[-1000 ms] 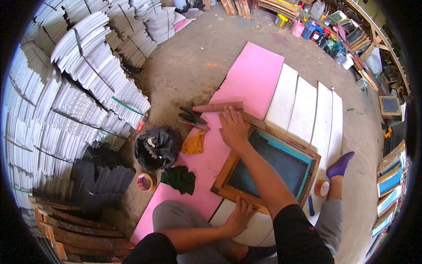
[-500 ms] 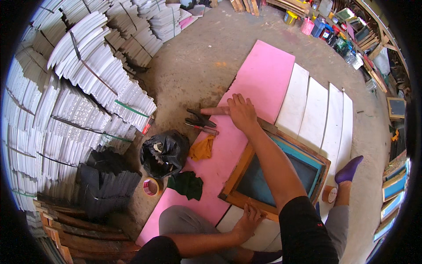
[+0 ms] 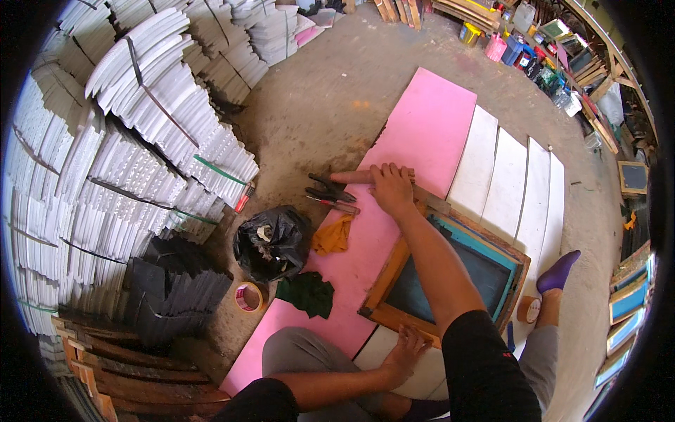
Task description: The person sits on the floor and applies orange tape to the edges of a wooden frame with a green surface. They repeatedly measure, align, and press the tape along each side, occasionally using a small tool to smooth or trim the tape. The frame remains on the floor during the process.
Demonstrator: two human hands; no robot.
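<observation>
In front of me a wooden screen frame point(image 3: 394, 281) with dark mesh and a blue inner border lies tilted across pink and white boards. My left hand point(image 3: 406, 354) rests at its near edge, fingers extended, holding nothing. At the frame's far corner my right hand point(image 3: 392, 188) has its fingers over a brown cylindrical piece point(image 3: 351, 177), lying across the pink board point(image 3: 422, 126). Pliers point(image 3: 325, 188) and a red-handled tool point(image 3: 337, 205) lie just left of it. An orange cloth point(image 3: 333, 235) and a dark green cloth point(image 3: 306, 294) are nearer me.
A black plastic bag point(image 3: 271, 243) and a tape roll point(image 3: 248, 297) sit on the floor to the left. Tall strapped stacks of white sheets point(image 3: 155, 91) fill the left side. Another tape roll point(image 3: 529, 309) stands by my purple-socked foot point(image 3: 557, 271). Bottles and buckets point(image 3: 520, 53) line the far right.
My right hand has slid along the brown piece, whose far end now shows past the fingers. My left hand has drawn slightly back from the frame's edge. The view has shifted a little.
</observation>
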